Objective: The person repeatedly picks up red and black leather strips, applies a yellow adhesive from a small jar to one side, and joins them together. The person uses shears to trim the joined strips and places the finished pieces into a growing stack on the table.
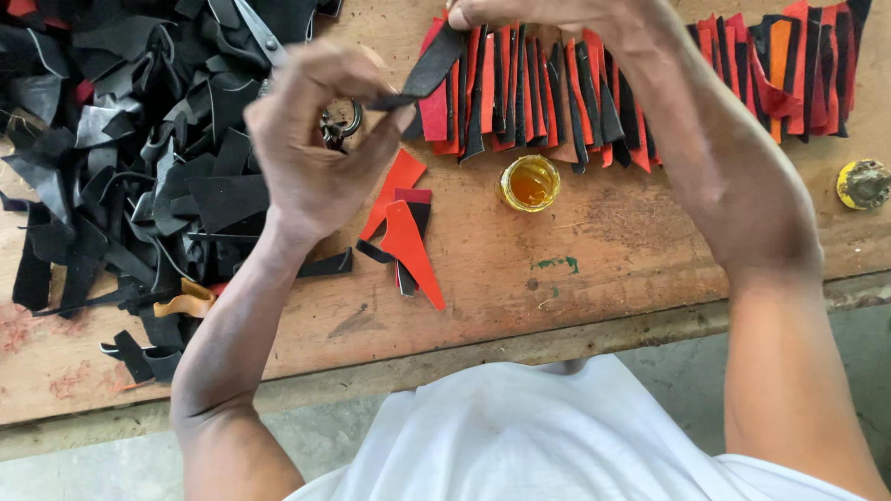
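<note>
My left hand [311, 139] pinches the lower end of a black leather strip [429, 65], and my right hand [548, 14] at the top edge holds its upper end. The strip hangs just over the left end of a row of overlapping red and black leather pieces [538, 102] laid along the far side of the wooden bench [603, 250]. Behind my left hand lie scissors [339, 121], partly hidden by the fingers.
A heap of black leather scraps [121, 148] covers the bench's left side. A few loose red and black cut pieces [404, 237] lie near the middle. A small open tin of amber glue [530, 183] stands beside them, and a yellow lid [863, 183] sits far right.
</note>
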